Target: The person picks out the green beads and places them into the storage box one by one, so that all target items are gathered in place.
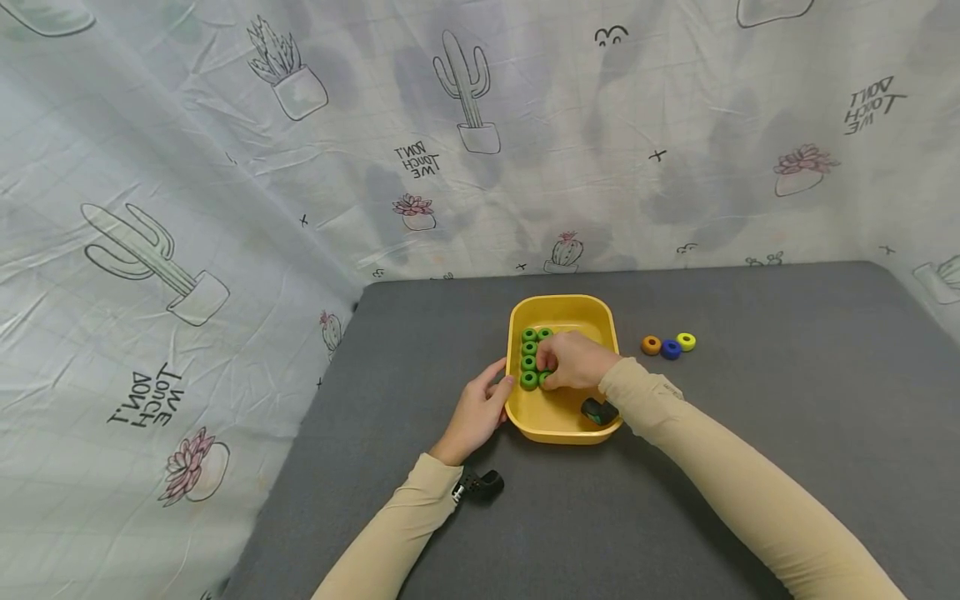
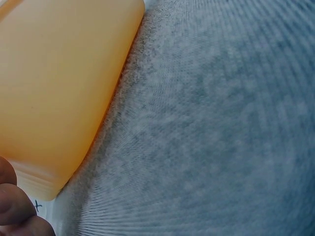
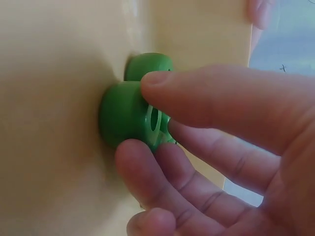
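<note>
A yellow plastic tray (image 1: pixel 547 414) stands on the grey table. Inside, several green ring-shaped beads stand along its left part, in a column by the wall with others beside it. My right hand (image 1: pixel 574 360) reaches in over the right rim and pinches a green bead (image 3: pixel 123 115) between thumb and fingers, low at the tray floor. Another green bead (image 3: pixel 149 66) shows right behind it. At the left rim, my left hand (image 1: pixel 480 408) holds the tray, thumb at the rim and fingers (image 2: pixel 17 204) against the outer wall. Part of the bead group is hidden behind my right hand.
Right of the tray, an orange bead (image 1: pixel 651 345), a blue bead (image 1: pixel 671 349) and a yellow bead (image 1: pixel 686 341) lie close together on the table (image 1: pixel 810 392). A patterned cloth (image 1: pixel 525 208) hangs behind the table and along its left side.
</note>
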Tool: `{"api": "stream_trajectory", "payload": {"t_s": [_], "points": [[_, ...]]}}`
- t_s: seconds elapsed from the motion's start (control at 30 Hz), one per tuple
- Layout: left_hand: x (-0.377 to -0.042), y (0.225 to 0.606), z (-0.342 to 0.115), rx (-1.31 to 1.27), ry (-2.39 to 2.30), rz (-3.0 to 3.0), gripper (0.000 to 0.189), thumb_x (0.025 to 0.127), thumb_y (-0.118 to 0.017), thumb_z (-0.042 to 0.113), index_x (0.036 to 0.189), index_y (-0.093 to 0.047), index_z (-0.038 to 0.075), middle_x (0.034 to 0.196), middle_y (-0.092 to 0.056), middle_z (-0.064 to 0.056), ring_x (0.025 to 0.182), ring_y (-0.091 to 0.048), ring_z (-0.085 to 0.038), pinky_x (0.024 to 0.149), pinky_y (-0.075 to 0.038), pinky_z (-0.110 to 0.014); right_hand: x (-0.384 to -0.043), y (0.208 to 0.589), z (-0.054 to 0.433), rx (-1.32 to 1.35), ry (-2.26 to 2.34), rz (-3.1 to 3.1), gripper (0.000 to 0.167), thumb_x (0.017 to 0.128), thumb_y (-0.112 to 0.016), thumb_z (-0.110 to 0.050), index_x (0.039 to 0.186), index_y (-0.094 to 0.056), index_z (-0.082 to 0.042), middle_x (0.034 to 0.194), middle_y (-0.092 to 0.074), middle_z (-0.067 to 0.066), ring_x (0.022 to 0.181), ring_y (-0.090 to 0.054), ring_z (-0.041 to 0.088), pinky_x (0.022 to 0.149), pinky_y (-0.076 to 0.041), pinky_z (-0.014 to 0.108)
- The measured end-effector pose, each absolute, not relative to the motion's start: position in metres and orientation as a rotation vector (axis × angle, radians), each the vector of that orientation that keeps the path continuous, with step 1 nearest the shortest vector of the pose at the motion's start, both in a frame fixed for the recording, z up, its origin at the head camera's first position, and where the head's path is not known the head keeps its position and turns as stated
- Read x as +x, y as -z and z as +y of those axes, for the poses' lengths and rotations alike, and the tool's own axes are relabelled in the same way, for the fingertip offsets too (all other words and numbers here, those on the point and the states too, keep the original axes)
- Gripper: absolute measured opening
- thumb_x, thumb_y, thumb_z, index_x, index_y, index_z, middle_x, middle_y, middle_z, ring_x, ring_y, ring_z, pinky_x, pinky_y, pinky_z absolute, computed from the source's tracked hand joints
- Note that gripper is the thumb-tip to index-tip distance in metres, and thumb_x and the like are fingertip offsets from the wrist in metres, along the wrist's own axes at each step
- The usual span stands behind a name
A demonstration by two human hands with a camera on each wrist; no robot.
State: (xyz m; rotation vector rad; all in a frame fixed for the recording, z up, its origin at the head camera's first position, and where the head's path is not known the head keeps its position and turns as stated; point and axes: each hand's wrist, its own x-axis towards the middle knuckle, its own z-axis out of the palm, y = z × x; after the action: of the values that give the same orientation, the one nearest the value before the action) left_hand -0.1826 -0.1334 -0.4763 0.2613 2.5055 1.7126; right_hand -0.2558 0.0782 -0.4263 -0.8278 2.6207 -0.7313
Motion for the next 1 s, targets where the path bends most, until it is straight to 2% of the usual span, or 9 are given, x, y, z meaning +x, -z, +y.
{"api": "stream_trajectory", "payload": {"t_s": [0.23, 0.37, 0.5, 0.77, 1.0], "points": [[-0.184, 0.477, -0.131, 0.243, -1.675, 2.526, 0.049, 0.111, -0.051, 0.021, 0.156, -0.044, 0.001, 0.064, -0.051, 0.001, 0.054, -0.047, -0.011, 0.052, -0.039, -0.022, -0.254, 0.419, 0.085, -0.786, 0.823, 2.612, 0.020, 0.088, -0.084, -0.015, 0.103, -0.073, -0.007, 0.093, -0.068, 0.005, 0.085, -0.060, 0.019, 0.083, -0.054, 0.036], [-0.183, 0.477, -0.133, 0.252, -1.705, 2.502, 0.050, 0.111, -0.052, 0.026, 0.157, -0.045, 0.006, 0.066, -0.054, 0.000, 0.054, -0.048, -0.012, 0.052, -0.040, -0.023, -0.252, 0.408, 0.094, -0.769, 0.918, 2.646, 0.023, 0.091, -0.082, -0.017, 0.108, -0.073, -0.006, 0.094, -0.070, 0.004, 0.085, -0.062, 0.019, 0.081, -0.055, 0.037], [-0.182, 0.476, -0.134, 0.278, -1.709, 2.495, 0.051, 0.111, -0.052, 0.027, 0.157, -0.045, 0.006, 0.067, -0.056, -0.002, 0.054, -0.049, -0.011, 0.052, -0.041, -0.024, -0.246, 0.393, 0.106, -0.777, 1.030, 2.714, 0.026, 0.093, -0.079, -0.019, 0.114, -0.073, -0.005, 0.097, -0.071, 0.005, 0.086, -0.065, 0.021, 0.079, -0.056, 0.039], [-0.183, 0.476, -0.137, 0.303, -1.706, 2.484, 0.053, 0.111, -0.052, 0.033, 0.158, -0.045, 0.009, 0.067, -0.056, 0.000, 0.055, -0.051, -0.011, 0.053, -0.044, -0.024, -0.218, 0.362, 0.135, -0.762, 1.139, 2.909, 0.029, 0.099, -0.074, -0.023, 0.123, -0.072, -0.007, 0.118, -0.071, 0.011, 0.099, -0.067, 0.026, 0.084, -0.058, 0.046], [-0.183, 0.478, -0.135, 0.283, -1.687, 2.504, 0.051, 0.111, -0.051, 0.029, 0.158, -0.045, 0.011, 0.066, -0.056, 0.000, 0.055, -0.050, -0.011, 0.053, -0.043, -0.023, -0.196, 0.348, 0.156, -0.782, 1.131, 3.056, 0.027, 0.099, -0.073, -0.021, 0.122, -0.072, -0.008, 0.115, -0.070, 0.008, 0.094, -0.067, 0.023, 0.079, -0.055, 0.044]]}}
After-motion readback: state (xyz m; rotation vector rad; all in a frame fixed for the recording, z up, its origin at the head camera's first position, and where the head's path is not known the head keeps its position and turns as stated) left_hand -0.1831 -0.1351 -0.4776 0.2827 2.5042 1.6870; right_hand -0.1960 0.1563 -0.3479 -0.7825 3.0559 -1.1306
